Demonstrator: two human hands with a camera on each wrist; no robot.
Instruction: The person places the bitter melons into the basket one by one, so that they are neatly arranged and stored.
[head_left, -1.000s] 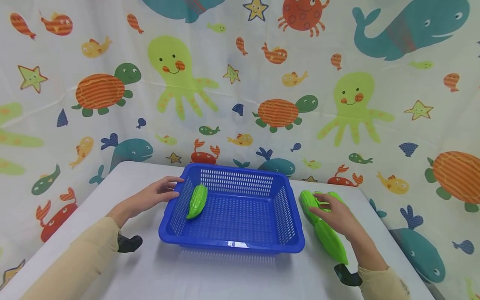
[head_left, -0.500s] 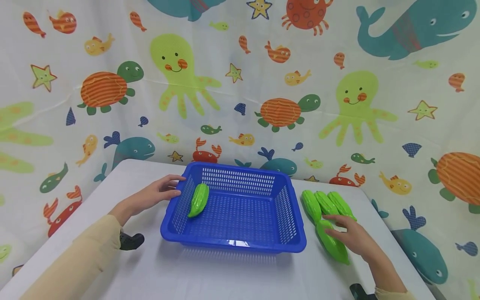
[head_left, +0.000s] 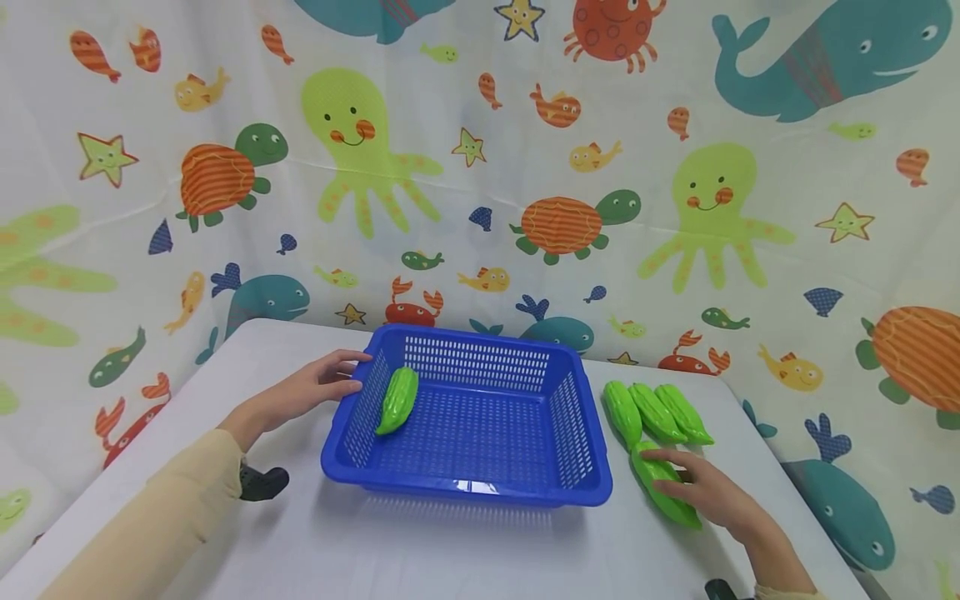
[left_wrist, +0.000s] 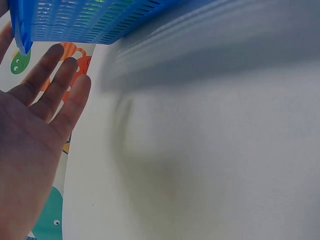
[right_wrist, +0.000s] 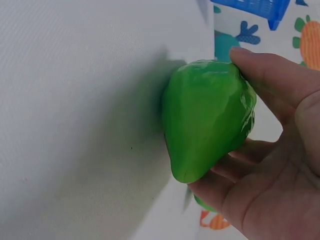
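Observation:
My left hand [head_left: 311, 387] touches the left rim of a blue plastic basket [head_left: 540, 493], its fingers fairly straight in the left wrist view. Inside the basket, against its left side, lies one green bitter gourd [head_left: 398, 400]. To the right of the basket my right hand [head_left: 712, 493] grips another bitter gourd [right_wrist: 205, 115], the nearest of those on the table. The right wrist view has the thumb at its upper edge and the fingers at its far and lower side. The fingertips behind it are hidden.
Three more green bitter gourds, a left one [head_left: 622, 410], a middle one [head_left: 657, 412] and a right one [head_left: 684, 412], lie just beyond my right hand on the white table [head_left: 420, 558]. Behind the table hangs a curtain [head_left: 480, 167] printed with sea animals.
My right hand has come from over the left and middle gourds toward me and to the right, and its fingers have closed about the nearest gourd. My left hand stays at the basket rim.

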